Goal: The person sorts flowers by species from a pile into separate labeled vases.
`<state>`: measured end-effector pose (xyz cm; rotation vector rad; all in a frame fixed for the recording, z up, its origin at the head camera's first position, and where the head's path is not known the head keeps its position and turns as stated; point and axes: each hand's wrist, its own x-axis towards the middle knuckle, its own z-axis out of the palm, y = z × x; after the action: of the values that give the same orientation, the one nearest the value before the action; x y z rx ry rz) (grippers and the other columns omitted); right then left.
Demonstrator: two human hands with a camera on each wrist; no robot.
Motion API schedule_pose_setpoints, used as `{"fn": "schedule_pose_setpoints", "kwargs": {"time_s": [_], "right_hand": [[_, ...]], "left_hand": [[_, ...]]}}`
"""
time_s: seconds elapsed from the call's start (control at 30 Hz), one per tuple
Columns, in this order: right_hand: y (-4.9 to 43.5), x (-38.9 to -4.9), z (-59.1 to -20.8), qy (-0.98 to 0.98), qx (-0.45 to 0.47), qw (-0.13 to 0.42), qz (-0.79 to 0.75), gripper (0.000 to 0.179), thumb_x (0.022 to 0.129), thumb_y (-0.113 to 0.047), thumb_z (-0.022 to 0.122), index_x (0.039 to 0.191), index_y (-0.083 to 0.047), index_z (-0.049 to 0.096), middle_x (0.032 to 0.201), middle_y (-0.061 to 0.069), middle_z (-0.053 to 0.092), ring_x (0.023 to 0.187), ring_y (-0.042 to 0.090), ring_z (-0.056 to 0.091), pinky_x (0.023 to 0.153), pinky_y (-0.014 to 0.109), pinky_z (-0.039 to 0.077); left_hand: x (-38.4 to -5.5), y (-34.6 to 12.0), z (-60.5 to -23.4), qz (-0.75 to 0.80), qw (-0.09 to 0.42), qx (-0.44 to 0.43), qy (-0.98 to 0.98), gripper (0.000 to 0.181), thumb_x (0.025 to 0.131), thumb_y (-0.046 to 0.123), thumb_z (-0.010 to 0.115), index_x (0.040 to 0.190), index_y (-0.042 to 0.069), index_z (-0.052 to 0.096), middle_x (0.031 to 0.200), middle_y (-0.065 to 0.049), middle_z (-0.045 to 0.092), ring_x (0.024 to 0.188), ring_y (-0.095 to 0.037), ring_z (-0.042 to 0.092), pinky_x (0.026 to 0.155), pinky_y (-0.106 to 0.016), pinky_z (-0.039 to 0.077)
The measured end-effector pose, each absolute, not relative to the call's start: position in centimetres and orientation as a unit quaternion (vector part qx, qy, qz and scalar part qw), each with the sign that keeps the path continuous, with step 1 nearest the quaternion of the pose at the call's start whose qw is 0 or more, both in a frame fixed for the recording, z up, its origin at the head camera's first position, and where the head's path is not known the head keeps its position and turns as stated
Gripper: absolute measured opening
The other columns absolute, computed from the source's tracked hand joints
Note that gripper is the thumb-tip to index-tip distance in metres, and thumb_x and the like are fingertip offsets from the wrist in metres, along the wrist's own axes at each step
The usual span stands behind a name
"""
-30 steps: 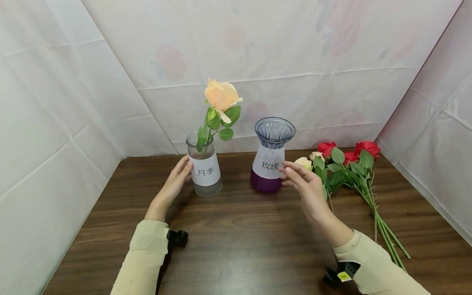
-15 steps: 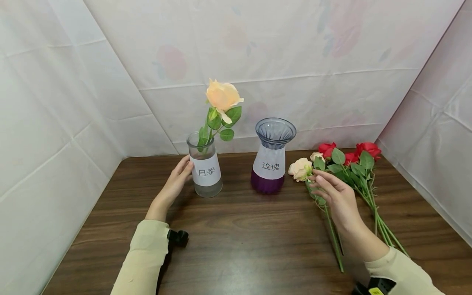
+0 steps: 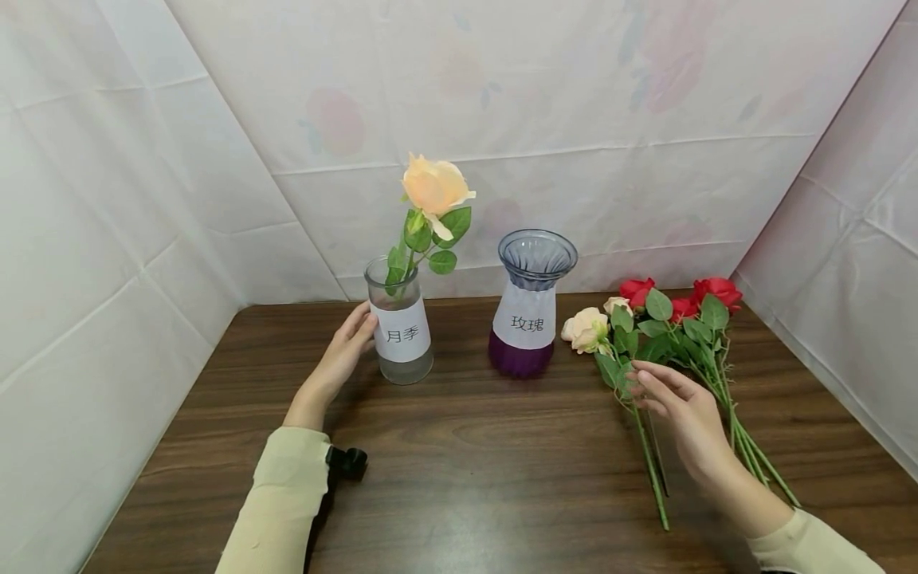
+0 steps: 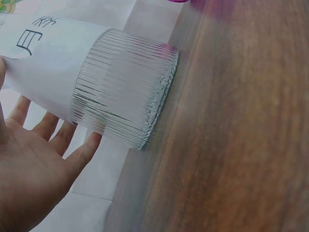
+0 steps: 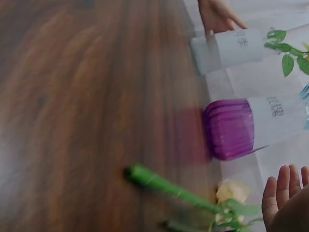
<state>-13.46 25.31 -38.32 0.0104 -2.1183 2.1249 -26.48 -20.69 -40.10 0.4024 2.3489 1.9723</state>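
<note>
A clear glass vase (image 3: pixel 402 335) with a white label stands on the table, holding a peach rose (image 3: pixel 433 187) upright. My left hand (image 3: pixel 339 355) holds the vase's left side, thumb toward the front; in the left wrist view its fingers (image 4: pixel 63 137) reach behind the glass. My right hand (image 3: pixel 684 410) hovers at the leaves and stem of a cream rose (image 3: pixel 586 331) lying on the table. In the right wrist view the right hand's fingers (image 5: pixel 282 186) are extended, with nothing between them. A flared purple-and-blue glass vase (image 3: pixel 522 363), also labelled, stands between the hands.
Several red roses (image 3: pixel 717 293) lie at the right, their green stems (image 3: pixel 749 450) pointing toward the front. A second pale rose (image 3: pixel 617 305) lies among them. The wooden table (image 3: pixel 466 462) is backed by white printed cloth (image 3: pixel 574 159).
My right hand has moved right and toward me, from beside the purple vase past the cream rose's bloom to its lower leaves. The left hand stays at the clear vase.
</note>
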Motion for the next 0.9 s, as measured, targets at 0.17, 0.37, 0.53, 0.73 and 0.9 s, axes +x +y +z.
{"fn": "schedule_pose_setpoints", "kwargs": {"time_s": [0.17,0.37,0.53,0.73,0.9], "right_hand": [[26.4,-13.0,-39.3,-0.723,-0.014,0.062,0.688,0.03,0.1,-0.019,0.061,0.125,-0.003,0.066,0.104,-0.005,0.073,0.09,0.011,0.068,0.076,0.025,0.056],[27.1,-12.6,-40.3,-0.736,-0.036,0.048,0.675,0.031,0.1,-0.021,0.062,0.126,-0.005,0.066,0.102,-0.007,0.073,0.09,0.011,0.068,0.075,0.025,0.056],[27.6,-12.2,-40.9,-0.755,-0.054,0.031,0.653,0.039,0.1,-0.026,0.061,0.131,-0.002,0.062,0.103,-0.009,0.072,0.091,0.01,0.067,0.075,0.026,0.056],[28.0,-12.0,-41.2,-0.784,-0.067,0.01,0.616,0.05,0.101,-0.033,0.059,0.138,0.002,0.054,0.107,-0.011,0.071,0.094,0.007,0.065,0.077,0.026,0.056],[28.2,-12.3,-41.5,-0.793,-0.079,-0.009,0.604,0.058,0.101,-0.035,0.059,0.142,0.005,0.048,0.11,-0.01,0.069,0.096,0.003,0.065,0.08,0.025,0.056]], "left_hand": [[-26.5,-20.6,-40.1,0.637,0.026,0.13,0.759,0.058,0.108,0.04,0.037,0.156,0.009,0.026,0.151,-0.021,0.035,0.139,-0.033,0.033,0.113,-0.056,0.027],[-26.5,-20.7,-40.2,0.636,0.027,0.129,0.76,0.059,0.108,0.041,0.037,0.156,0.009,0.024,0.152,-0.021,0.034,0.14,-0.034,0.032,0.114,-0.056,0.027],[-26.5,-20.7,-40.0,0.635,0.03,0.127,0.762,0.06,0.107,0.041,0.037,0.157,0.009,0.024,0.152,-0.021,0.034,0.14,-0.034,0.031,0.114,-0.055,0.027],[-26.5,-20.7,-40.1,0.634,0.029,0.125,0.763,0.061,0.107,0.042,0.037,0.157,0.01,0.024,0.154,-0.02,0.033,0.141,-0.033,0.031,0.114,-0.055,0.027],[-26.5,-20.7,-40.2,0.638,0.023,0.123,0.76,0.059,0.108,0.04,0.038,0.156,0.009,0.026,0.153,-0.021,0.034,0.14,-0.034,0.031,0.113,-0.056,0.028]]}}
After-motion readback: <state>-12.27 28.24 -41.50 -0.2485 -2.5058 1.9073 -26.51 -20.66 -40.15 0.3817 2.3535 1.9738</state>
